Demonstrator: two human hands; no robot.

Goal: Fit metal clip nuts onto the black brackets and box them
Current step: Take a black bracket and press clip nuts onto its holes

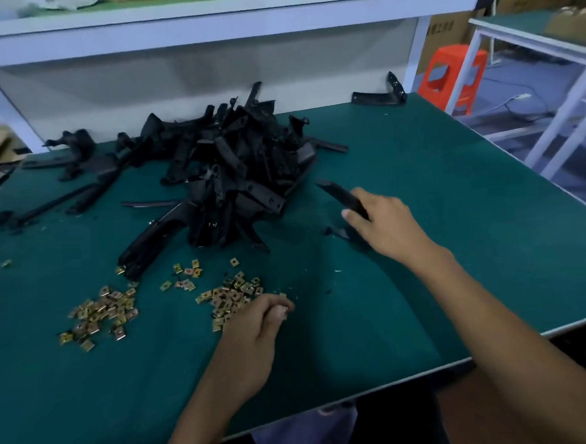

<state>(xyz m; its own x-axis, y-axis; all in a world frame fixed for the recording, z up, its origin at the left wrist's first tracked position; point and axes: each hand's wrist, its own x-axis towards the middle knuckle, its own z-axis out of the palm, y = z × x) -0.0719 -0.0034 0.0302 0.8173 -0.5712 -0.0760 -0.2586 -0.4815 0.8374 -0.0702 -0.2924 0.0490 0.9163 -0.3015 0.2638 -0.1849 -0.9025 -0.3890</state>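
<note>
Up close the left hand [256,323] curls at the clip nuts [232,296] on the surface [344,349], can't tell if it's got one. Grab just one. Farther right, the right hand [384,224] grips a black bracket [339,193]; offer its open end. The bracket heap [233,163] sits behind.

The table [453,177] is covered by a matt, dark green mat that looks smooth and faintly fibrous, edged with a pale metal strip, while its upper shelf [204,24] and posts are smooth white-painted metal. Heaped toward 11 o'clock, the brackets [233,163] are black moulded plastic with a dull, slightly satin sheen, and the clip nuts [101,312] strewn toward 8 o'clock are thin stamped metal with a bright yellowish, glossy plating. Off at 2 o'clock stand a glossy orange plastic stool [447,75] and plain brown cardboard boxes [444,34].
</note>
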